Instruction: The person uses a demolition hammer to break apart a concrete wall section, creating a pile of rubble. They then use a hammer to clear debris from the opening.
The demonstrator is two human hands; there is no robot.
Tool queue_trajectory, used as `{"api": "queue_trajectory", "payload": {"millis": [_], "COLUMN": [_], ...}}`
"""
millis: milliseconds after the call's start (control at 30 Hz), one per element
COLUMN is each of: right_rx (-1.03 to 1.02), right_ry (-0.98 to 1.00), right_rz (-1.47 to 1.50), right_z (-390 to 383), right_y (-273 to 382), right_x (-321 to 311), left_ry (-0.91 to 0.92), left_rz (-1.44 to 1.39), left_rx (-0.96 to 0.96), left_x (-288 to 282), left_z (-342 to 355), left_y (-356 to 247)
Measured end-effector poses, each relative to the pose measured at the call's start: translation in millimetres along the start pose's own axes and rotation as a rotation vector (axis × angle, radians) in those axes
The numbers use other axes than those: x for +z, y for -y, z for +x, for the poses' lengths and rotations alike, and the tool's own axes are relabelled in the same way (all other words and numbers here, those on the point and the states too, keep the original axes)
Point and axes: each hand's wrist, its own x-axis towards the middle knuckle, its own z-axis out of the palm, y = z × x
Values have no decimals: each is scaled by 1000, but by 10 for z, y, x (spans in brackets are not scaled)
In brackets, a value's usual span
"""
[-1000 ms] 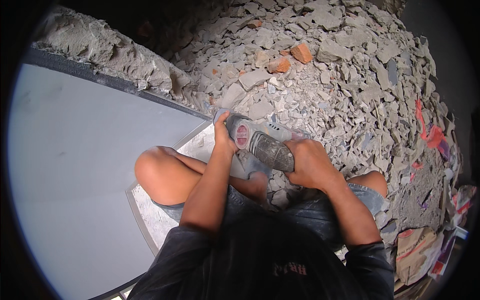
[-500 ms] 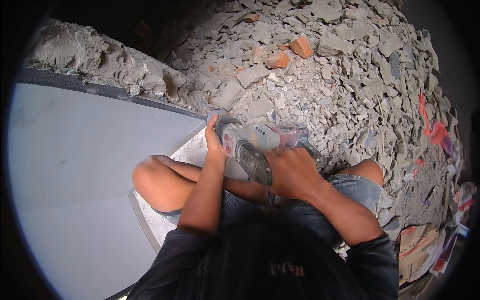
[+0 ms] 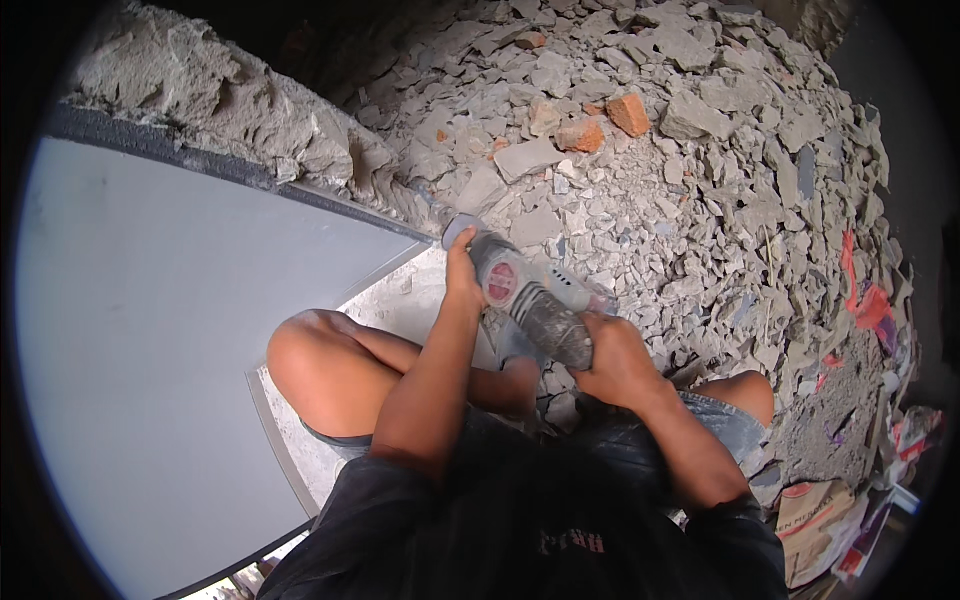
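Both my hands hold a dusty grey and black rotary hammer (image 3: 545,310) with a round red badge on its side. My left hand (image 3: 463,268) is closed around the front of the tool, behind the chuck, with the thumb side up. At the rear end, the fingers of my right hand (image 3: 622,362) are wrapped round the handle. A thin bit (image 3: 430,203) points up and left at the ragged base of a broken concrete edge (image 3: 290,120). Its tip is hard to make out against the rubble.
A smooth grey panel (image 3: 180,330) with a dark border lies at the left along the concrete. Broken rubble (image 3: 640,200) covers the middle and right, with orange brick pieces (image 3: 628,115) among it. Torn red plastic (image 3: 872,308) and a brown paper bag (image 3: 815,520) lie at the right.
The hammer has rolled in my grip, so its badge side faces up more. My right hand has shifted slightly right and toward me. The whole view has also shifted a little.
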Motion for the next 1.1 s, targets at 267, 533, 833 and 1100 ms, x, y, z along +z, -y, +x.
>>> {"api": "queue_trajectory", "payload": {"millis": [267, 533, 833, 1100], "right_rx": [-65, -91, -121, -261], "right_ry": [18, -12, 138, 72], "right_rz": [-21, -69, -79, -377], "right_z": [-331, -204, 678, 1162], "right_y": [22, 334, 913, 1586], "right_x": [-990, -1358, -1601, -1505], "left_ry": [100, 87, 152, 197], "left_rz": [-99, -153, -342, -409], "left_rx": [-130, -79, 2, 53], "left_x": [553, 788, 824, 695], "left_z": [-658, -1025, -766, -775], "left_y": [495, 248, -202, -702]}}
